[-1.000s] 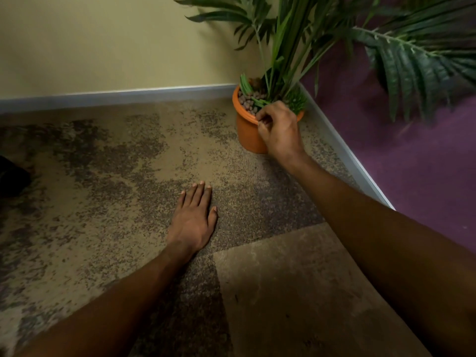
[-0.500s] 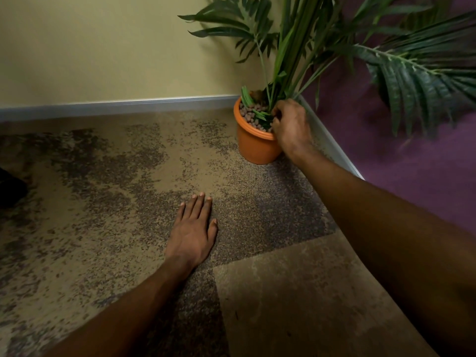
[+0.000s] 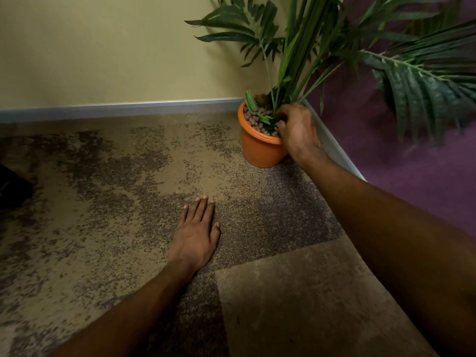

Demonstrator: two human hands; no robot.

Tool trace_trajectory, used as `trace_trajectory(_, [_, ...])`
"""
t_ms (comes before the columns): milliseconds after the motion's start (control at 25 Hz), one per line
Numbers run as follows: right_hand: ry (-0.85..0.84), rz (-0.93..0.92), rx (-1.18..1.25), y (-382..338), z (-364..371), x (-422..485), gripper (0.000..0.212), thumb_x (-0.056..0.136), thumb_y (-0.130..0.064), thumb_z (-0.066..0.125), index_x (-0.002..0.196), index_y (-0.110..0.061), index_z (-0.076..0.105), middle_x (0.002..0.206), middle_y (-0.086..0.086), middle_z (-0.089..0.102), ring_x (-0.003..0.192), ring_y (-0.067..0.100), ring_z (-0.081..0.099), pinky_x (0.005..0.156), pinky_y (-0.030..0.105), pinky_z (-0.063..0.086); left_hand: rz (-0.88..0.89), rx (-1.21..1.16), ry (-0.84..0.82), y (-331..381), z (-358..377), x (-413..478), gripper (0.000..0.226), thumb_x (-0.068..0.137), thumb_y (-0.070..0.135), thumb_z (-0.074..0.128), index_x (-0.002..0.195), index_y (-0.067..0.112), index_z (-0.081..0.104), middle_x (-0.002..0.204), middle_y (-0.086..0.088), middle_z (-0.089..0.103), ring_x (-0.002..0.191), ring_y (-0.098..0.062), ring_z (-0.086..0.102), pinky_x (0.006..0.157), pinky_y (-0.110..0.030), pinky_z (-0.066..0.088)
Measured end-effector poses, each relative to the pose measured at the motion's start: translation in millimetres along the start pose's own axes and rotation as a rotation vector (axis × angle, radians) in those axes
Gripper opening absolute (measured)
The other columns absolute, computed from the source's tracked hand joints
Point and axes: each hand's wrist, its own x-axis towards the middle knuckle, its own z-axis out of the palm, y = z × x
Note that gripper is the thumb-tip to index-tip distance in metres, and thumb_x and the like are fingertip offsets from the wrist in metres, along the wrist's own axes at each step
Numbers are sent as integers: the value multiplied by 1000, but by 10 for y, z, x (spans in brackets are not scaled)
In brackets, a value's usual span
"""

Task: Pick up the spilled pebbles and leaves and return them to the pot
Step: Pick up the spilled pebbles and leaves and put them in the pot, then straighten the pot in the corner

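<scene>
Right hand point(image 3: 298, 130) reaches into the orange pot point(image 3: 260, 150) from its right side, knuckles up, fingers curled down among the pebbles point(image 3: 255, 121) at the base of the plant stems point(image 3: 288, 81); whether it grips anything cannot be told, since the fingertips are hidden. Wrist rests over the pot's rim. Left hand point(image 3: 195, 235) lies flat, palm down on the carpet point(image 3: 108, 202), fingers together and extended, holding nothing, well apart from the pot. Pebbles fill the pot near to the rim, brownish, with a few short green leaves point(image 3: 260, 115) lying on top of them. Pot stands in the room's corner, just beside the grey skirting board point(image 3: 128, 108). Long fronds point(image 3: 422, 76) spread up and to the right over the purple wall point(image 3: 412, 163). Yellow wall point(image 3: 103, 47) behind. Carpet is mottled tan and dark; a dark object at the far left edge is unclear.
</scene>
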Motion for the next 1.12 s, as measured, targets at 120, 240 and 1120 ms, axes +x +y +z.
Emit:
trace_trajectory(120, [-3,-15,5,27,2,-15,28,95,-4,56,118,-11,69,124,10,60,114,26,60,89,27,49,1,3,-8,4,-4,1,67,108,50,15,168,19,12,176,-2,8,163,-17,2,133,-41,3])
trace_trajectory(240, [15,-65,-62,15,25,-50,24,95,-13,59,118,-12,67,122,8,59,112,26,61,92,37,55,-1,-2,-6,6,-8,4,67,108,50,16,168,19,14,175,-3,9,163,-17,3,133,-41,3])
trace_trajectory(1120, [174,1133,1125,344,190,-111,26,105,-23,56,121,-7,69,84,6,68,67,14,65,58,26,58,-211,-764,-36,380,-931,1414,51,107,36,53,150,9,50,144,-14,62,123,-30,64,106,-42,51])
